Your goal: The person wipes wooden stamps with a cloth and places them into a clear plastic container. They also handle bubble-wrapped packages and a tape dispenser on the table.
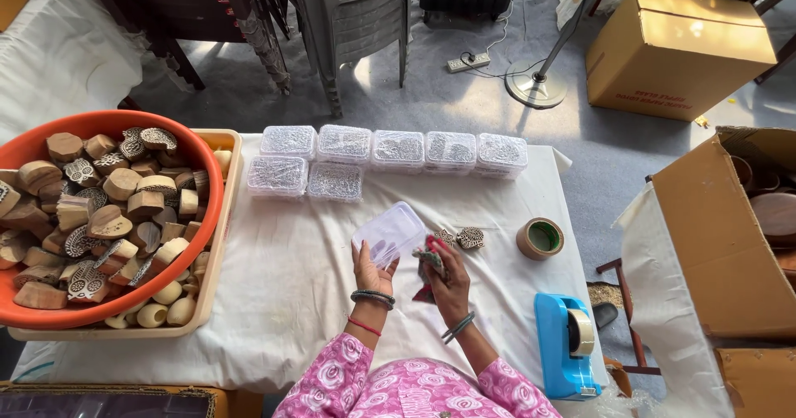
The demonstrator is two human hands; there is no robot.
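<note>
From the head view, our left hand (371, 270) grips an empty clear plastic box (390, 234) above the desk (282, 285); our right hand (446, 281), fingers clenched, holds a red-green cloth bundle (429, 259). We should keep the box level, opening facing the bundle.

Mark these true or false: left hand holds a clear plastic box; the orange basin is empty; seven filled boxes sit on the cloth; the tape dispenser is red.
1. The left hand holds a clear plastic box: true.
2. The orange basin is empty: false, it is heaped with carved wooden blocks.
3. Seven filled boxes sit on the white cloth: true.
4. The tape dispenser is red: false, it is blue.
</note>
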